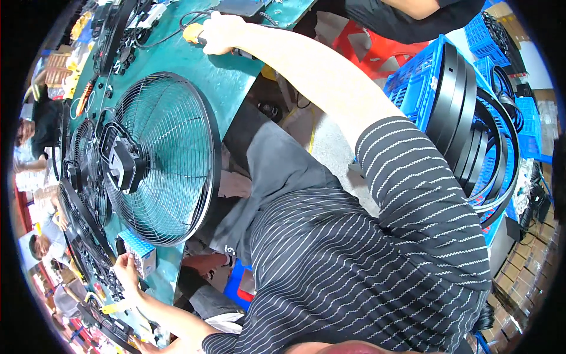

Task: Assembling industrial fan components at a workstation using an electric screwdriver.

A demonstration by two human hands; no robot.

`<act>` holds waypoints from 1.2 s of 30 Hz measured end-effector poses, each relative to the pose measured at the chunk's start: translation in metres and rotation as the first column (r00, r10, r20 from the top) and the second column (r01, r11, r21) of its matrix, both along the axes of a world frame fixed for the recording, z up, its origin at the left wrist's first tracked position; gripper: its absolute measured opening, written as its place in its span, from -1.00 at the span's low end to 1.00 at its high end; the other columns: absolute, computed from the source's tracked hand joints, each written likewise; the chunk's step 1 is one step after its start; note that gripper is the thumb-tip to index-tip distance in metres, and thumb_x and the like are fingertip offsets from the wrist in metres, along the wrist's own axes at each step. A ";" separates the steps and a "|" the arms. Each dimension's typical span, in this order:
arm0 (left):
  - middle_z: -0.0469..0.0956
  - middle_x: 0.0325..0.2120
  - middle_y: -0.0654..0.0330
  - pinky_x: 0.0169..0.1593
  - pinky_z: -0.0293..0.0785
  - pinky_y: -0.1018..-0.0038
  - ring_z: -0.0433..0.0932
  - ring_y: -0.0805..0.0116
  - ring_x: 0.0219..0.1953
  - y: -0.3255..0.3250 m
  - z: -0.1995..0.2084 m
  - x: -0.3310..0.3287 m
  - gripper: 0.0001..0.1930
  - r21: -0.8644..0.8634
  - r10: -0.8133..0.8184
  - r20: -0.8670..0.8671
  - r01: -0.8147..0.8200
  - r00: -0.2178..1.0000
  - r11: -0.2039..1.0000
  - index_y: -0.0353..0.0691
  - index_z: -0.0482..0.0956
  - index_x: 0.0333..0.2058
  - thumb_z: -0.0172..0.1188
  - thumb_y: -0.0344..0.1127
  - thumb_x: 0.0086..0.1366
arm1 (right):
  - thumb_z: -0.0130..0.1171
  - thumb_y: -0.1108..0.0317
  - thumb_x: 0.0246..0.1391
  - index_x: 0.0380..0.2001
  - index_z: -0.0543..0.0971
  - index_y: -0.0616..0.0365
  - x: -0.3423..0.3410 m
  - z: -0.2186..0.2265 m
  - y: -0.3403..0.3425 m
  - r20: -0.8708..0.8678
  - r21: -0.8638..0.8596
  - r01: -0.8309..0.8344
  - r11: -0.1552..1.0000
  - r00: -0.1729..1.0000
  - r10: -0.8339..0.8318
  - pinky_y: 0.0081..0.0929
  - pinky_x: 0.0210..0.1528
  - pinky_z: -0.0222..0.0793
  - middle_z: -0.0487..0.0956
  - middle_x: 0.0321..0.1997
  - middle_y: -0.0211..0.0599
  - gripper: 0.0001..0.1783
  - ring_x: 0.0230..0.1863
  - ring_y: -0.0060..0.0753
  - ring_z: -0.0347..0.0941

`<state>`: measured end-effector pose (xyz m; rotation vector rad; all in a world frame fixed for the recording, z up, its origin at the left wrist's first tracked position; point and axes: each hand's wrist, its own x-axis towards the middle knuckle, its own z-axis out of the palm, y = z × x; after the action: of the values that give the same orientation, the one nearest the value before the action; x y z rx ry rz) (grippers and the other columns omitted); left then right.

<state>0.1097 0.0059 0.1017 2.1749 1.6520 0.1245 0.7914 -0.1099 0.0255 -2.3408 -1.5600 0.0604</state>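
Observation:
My right hand (pixel 223 34) reaches to the top of the green table and is closed round a yellow and black power screwdriver (pixel 193 33). My left hand (pixel 125 272) is at the lower left, beside a small blue and white box (pixel 140 253). Its thumb and fingers are pinched together; what they hold, if anything, is too small to make out. Between my hands lies a round black wire fan guard (pixel 171 159), with a black bracket housing (pixel 124 165) at its centre.
More black fan guards (pixel 88 171) and loose black parts crowd the table's far side. To my right, a blue crate (pixel 413 82) holds black hoops (pixel 454 118). A red stool (pixel 371 50) and another person's arm (pixel 413 7) are near the top. Other people are at the left.

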 end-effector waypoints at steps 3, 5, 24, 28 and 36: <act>0.56 -0.53 0.29 -0.43 0.37 0.58 0.43 0.58 -0.52 -0.006 -0.003 -0.004 -0.91 0.056 -0.027 0.010 0.026 1.000 0.998 -0.33 0.60 -0.30 0.24 -0.42 0.30 | 0.21 0.05 -0.04 0.02 0.58 0.16 -0.009 0.004 -0.011 -0.130 -0.006 0.099 0.995 0.987 -0.099 -0.17 0.06 0.48 0.45 0.11 0.02 -0.42 0.06 -0.09 0.52; 0.57 -0.52 0.28 -0.41 0.39 0.57 0.44 0.57 -0.51 -0.009 -0.005 0.003 -0.90 0.046 -0.009 0.008 0.008 1.000 0.999 -0.34 0.60 -0.29 0.25 -0.42 0.30 | 0.21 0.05 -0.05 0.01 0.59 0.16 -0.008 0.005 -0.014 -0.094 -0.004 0.100 0.995 0.991 -0.099 -0.18 0.06 0.48 0.46 0.10 0.02 -0.42 0.06 -0.09 0.52; 0.53 -0.33 0.25 -0.23 0.39 0.54 0.41 0.54 -0.34 -0.040 -0.025 -0.027 -0.80 0.158 0.113 0.200 -0.146 0.973 0.977 -0.36 0.57 -0.16 0.23 -0.35 0.35 | 0.21 0.48 -0.01 -0.72 0.43 0.18 -0.082 -0.131 -0.178 -0.444 0.598 0.490 0.635 0.861 -0.246 -0.43 -0.57 0.34 0.42 -0.74 -0.38 -0.74 -0.68 -0.39 0.38; 0.56 -0.31 0.22 -0.14 0.43 0.53 0.47 0.48 -0.27 -0.052 -0.019 -0.014 -0.79 0.210 0.067 0.130 -0.094 0.989 0.973 -0.37 0.57 -0.15 0.21 -0.33 0.37 | 0.20 0.33 -0.04 -0.40 0.66 0.21 -0.124 -0.277 -0.150 -0.353 -0.069 0.237 0.969 0.902 -0.246 -0.09 -0.02 0.51 0.63 -0.30 0.15 -0.81 -0.11 0.03 0.62; 0.58 -0.29 0.19 -0.13 0.45 0.52 0.50 0.43 -0.26 -0.078 0.010 0.015 -0.75 0.281 0.291 0.022 -0.285 0.957 0.916 -0.38 0.56 -0.10 0.24 -0.32 0.35 | 0.20 0.32 -0.04 -0.38 0.66 0.21 -0.120 -0.281 -0.073 -0.372 -0.053 0.247 0.967 0.894 -0.249 -0.10 -0.01 0.50 0.63 -0.28 0.15 -0.80 -0.10 0.03 0.62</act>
<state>0.1250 -0.0726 0.1117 2.1144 2.0684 0.4491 0.6718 -0.1832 -0.2553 -2.3373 -1.0713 0.4266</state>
